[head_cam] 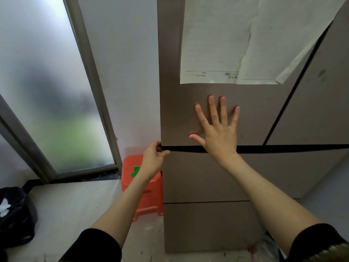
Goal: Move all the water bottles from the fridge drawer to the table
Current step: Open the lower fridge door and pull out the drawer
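Note:
A tall brown fridge fills the middle and right of the head view, all its doors and drawers closed. No water bottle shows and no table is in view. My right hand lies flat with spread fingers on the upper left door, just above the dark gap. My left hand grips the left corner of the upper drawer at that gap, fingers curled round its edge. A lower drawer sits beneath it.
White paper sheets hang on the upper door. An orange plastic stool stands against the fridge's left side. A frosted glass door is at the left, a black bin bag on the floor at lower left.

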Demonstrator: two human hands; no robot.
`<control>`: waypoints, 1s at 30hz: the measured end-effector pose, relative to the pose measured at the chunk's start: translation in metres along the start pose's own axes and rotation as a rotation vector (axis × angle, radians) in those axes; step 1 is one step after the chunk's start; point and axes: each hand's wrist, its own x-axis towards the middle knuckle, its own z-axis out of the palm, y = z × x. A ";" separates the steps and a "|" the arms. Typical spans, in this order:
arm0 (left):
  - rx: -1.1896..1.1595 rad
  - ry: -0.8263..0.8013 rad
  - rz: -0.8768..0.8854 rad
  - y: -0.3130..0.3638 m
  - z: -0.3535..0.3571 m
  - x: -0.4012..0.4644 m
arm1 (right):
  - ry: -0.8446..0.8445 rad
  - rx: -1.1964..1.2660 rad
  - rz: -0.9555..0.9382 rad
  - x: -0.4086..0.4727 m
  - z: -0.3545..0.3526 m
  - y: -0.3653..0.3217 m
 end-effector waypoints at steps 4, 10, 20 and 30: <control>-0.008 -0.016 -0.040 0.006 0.002 -0.001 | -0.076 0.016 0.022 0.000 -0.009 -0.003; 0.057 -0.023 -0.064 0.006 -0.001 -0.020 | -0.267 0.149 0.057 -0.016 -0.035 -0.014; 0.071 0.078 0.059 0.023 0.007 -0.150 | -0.589 0.507 0.114 -0.133 -0.086 -0.016; 0.231 0.021 0.337 0.058 0.021 -0.258 | -0.690 0.598 0.150 -0.223 -0.165 0.023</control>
